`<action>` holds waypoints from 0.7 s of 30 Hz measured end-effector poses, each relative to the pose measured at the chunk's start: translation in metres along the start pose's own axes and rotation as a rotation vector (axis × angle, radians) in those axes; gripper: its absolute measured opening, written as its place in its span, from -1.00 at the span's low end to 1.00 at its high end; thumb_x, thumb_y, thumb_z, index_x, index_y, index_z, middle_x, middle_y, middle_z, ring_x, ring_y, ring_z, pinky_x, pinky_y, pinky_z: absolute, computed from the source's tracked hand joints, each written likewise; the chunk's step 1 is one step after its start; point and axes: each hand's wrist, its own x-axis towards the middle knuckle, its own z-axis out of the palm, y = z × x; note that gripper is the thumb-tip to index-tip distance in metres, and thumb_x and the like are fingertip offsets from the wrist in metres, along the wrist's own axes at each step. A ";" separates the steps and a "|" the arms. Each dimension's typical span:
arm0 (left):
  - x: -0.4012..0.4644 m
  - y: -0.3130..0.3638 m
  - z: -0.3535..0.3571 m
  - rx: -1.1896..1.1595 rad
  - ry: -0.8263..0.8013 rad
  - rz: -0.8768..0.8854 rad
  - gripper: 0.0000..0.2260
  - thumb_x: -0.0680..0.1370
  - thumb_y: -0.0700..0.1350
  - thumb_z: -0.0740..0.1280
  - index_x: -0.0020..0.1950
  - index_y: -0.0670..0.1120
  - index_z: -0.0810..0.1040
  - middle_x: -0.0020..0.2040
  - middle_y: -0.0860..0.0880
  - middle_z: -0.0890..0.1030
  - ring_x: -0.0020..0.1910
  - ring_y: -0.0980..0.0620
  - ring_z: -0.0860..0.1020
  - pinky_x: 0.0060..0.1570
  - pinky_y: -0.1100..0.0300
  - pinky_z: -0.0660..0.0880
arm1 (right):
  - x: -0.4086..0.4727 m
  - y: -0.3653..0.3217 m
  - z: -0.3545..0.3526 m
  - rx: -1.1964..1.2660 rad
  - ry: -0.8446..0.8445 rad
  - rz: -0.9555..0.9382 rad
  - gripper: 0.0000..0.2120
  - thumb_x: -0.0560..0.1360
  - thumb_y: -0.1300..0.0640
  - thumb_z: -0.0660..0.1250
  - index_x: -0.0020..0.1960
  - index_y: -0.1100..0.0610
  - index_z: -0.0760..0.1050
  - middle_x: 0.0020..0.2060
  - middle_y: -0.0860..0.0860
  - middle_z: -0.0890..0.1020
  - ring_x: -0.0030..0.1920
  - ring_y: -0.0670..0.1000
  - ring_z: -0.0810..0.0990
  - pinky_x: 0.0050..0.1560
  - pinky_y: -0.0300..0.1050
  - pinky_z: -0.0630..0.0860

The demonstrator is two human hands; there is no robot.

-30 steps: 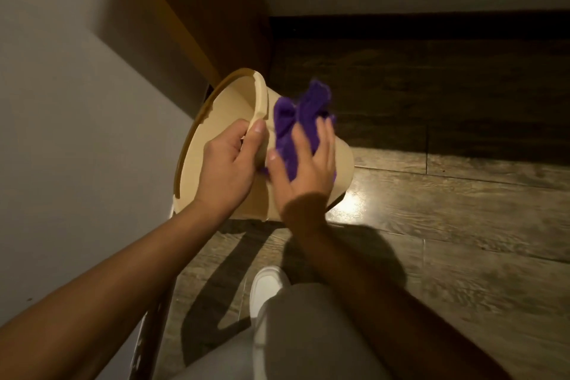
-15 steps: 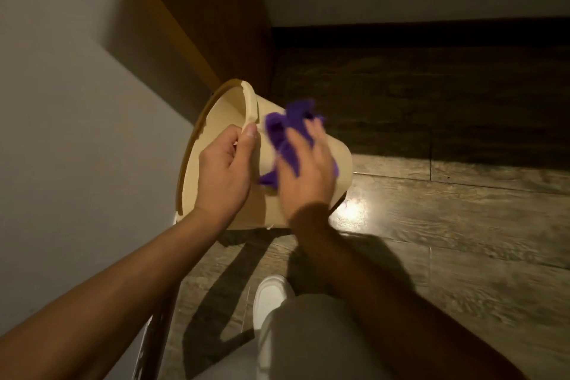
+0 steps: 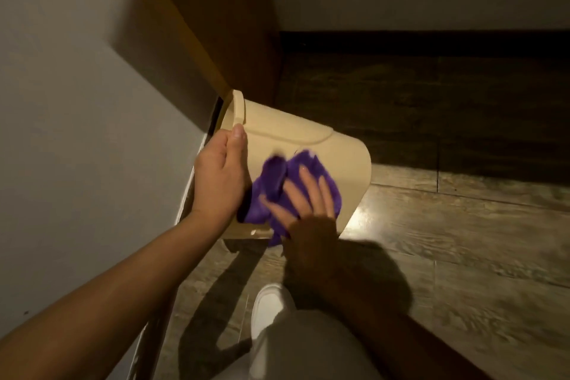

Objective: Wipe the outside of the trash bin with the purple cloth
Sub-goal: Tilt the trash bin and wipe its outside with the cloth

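Observation:
A beige plastic trash bin (image 3: 308, 136) is held off the floor, tipped on its side with its rim toward the left wall. My left hand (image 3: 220, 177) grips the rim, thumb on top. My right hand (image 3: 303, 200) lies flat, fingers spread, and presses the crumpled purple cloth (image 3: 274, 182) against the bin's outer wall. Part of the cloth hangs below the bin's lower edge. The bin's inside is hidden from this angle.
A grey wall (image 3: 77, 102) runs along the left, with a wooden panel (image 3: 216, 9) above the bin. Wood-plank floor (image 3: 462, 241) lies beneath, dark toward the back wall. My white shoe (image 3: 268, 305) and trouser leg (image 3: 308, 348) are just below the bin.
The bin has turned, so its opening no longer faces me and its outer side shows. My right hand has slid the cloth down and toward me along the bin's wall.

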 end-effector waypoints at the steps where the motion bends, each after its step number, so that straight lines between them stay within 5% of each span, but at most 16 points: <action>1: 0.002 -0.001 0.001 0.018 0.013 -0.015 -0.65 0.72 0.06 0.13 -0.18 -0.04 0.50 -0.36 0.09 0.46 -0.42 0.25 0.44 -0.44 0.42 0.35 | -0.002 0.004 0.002 0.008 -0.023 -0.026 -0.24 0.27 0.17 0.62 0.39 -0.06 0.40 0.51 0.04 0.31 0.60 0.24 0.14 0.64 0.25 -0.11; 4: 0.001 -0.009 -0.003 0.086 0.001 -0.033 -0.66 0.71 0.10 0.14 -0.05 -0.09 0.55 -0.23 0.08 0.57 -0.27 0.33 0.55 -0.36 0.50 0.40 | 0.046 0.029 0.001 0.045 0.074 0.285 -0.39 0.45 0.09 0.41 0.48 -0.04 0.39 0.56 0.05 0.30 0.60 0.22 0.20 0.65 0.21 -0.05; 8: -0.006 -0.003 -0.002 0.136 -0.030 0.045 -0.70 0.71 0.06 0.16 -0.04 -0.09 0.54 -0.19 0.13 0.58 -0.14 0.42 0.55 -0.26 0.56 0.41 | 0.131 0.070 -0.024 0.197 0.043 0.820 -0.61 0.68 -0.09 0.15 0.35 0.04 0.60 0.25 0.10 0.64 0.29 0.22 0.58 0.37 0.25 0.45; 13: -0.002 0.014 0.010 0.071 -0.031 0.090 -0.66 0.72 0.06 0.14 -0.13 -0.06 0.52 -0.34 0.08 0.53 -0.35 0.27 0.52 -0.40 0.42 0.40 | 0.084 -0.015 -0.020 0.171 0.153 0.450 -0.63 0.52 -0.02 0.28 0.31 -0.09 0.56 0.43 -0.02 0.46 0.46 0.14 0.36 0.44 0.11 0.24; 17: 0.014 0.022 0.013 0.030 -0.042 0.019 -0.62 0.73 0.08 0.11 -0.12 -0.07 0.55 -0.32 0.06 0.54 -0.35 0.24 0.51 -0.37 0.39 0.40 | 0.042 -0.021 -0.007 0.150 0.154 0.254 -0.53 0.51 -0.03 0.35 0.40 -0.06 0.40 0.32 0.17 0.54 0.24 0.24 0.48 0.20 0.29 0.54; 19: 0.016 0.017 0.011 0.099 -0.038 -0.013 -0.65 0.73 0.10 0.10 -0.12 0.00 0.54 -0.27 0.09 0.56 -0.28 0.32 0.55 -0.35 0.47 0.41 | 0.047 0.006 -0.009 0.070 0.138 0.248 -0.55 0.52 -0.07 0.32 0.38 -0.06 0.40 0.39 0.18 0.53 0.31 0.24 0.43 0.33 0.27 0.42; 21: 0.013 0.013 0.008 0.161 -0.021 -0.039 -0.70 0.72 0.11 0.10 -0.06 0.03 0.52 -0.20 0.16 0.57 -0.18 0.48 0.53 -0.31 0.60 0.37 | 0.066 0.030 -0.014 0.150 0.165 0.463 -0.61 0.58 -0.07 0.25 0.38 -0.03 0.48 0.49 0.13 0.47 0.48 0.22 0.37 0.50 0.26 0.27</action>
